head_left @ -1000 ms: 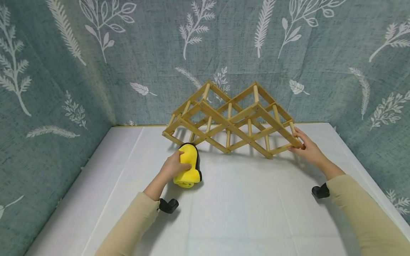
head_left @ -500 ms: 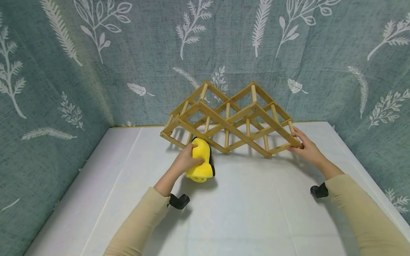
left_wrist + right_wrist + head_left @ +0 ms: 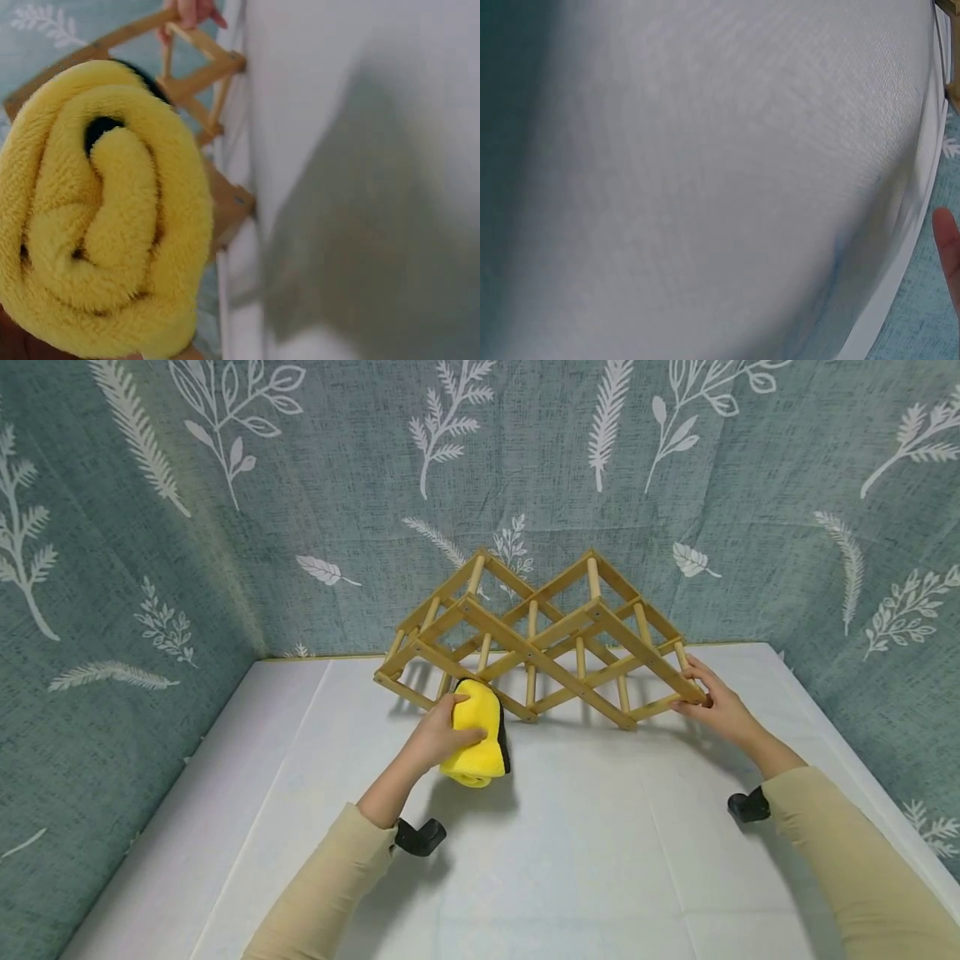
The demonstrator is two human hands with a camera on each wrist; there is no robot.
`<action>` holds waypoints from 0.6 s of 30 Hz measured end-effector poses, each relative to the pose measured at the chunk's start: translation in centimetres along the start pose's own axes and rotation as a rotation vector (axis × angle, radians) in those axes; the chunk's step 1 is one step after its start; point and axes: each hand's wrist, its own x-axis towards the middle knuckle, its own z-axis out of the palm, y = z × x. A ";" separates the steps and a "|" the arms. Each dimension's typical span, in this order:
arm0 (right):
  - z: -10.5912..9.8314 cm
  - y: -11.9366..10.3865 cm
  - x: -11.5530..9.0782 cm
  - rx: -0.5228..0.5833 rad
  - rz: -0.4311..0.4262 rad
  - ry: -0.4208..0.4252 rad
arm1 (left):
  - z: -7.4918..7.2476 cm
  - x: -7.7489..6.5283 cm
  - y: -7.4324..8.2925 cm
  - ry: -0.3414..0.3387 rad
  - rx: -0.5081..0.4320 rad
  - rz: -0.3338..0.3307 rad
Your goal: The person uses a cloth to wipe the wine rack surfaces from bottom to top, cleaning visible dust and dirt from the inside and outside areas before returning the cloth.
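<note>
A rolled yellow towel with a dark edge is gripped by my left hand, thumb across its top side. Its far end overlaps the lower left bars of the wooden lattice rack in the head view. The towel's spiral end fills the left of the left wrist view. At the rack's right end, my right hand holds the corner, fingers behind the end dowel and thumb near the lower bar. Only a fingertip of that hand and a bit of the rack show in the right wrist view.
The rack stands near the back of the white-covered table. Behind it rises a grey-green wall cloth with white leaf prints, which continues along both sides. A black wrist camera sits at the left cuff.
My left hand has carried the towel right and slightly away from me, to the rack's lower left openings. The right hand stays on the rack's right end.
</note>
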 end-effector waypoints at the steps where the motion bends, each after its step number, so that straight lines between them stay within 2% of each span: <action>1: 0.0 0.0 0.0 0.001 0.001 0.001 | 0.0 -0.1 0.3 -0.003 -0.011 0.015; 6: 0.1 0.0 0.0 0.015 -0.001 0.004 | -0.2 -0.9 2.1 0.004 -0.037 0.084; 9: 0.1 0.0 0.0 0.020 -0.008 0.005 | -0.4 -1.3 2.7 0.029 -0.010 0.065; 14: 0.2 0.1 0.1 0.023 -0.009 0.005 | -0.3 -1.3 2.2 0.080 0.028 -0.020; 18: 0.2 0.1 0.0 0.016 -0.004 0.012 | 0.4 -0.5 1.3 0.093 0.023 -0.018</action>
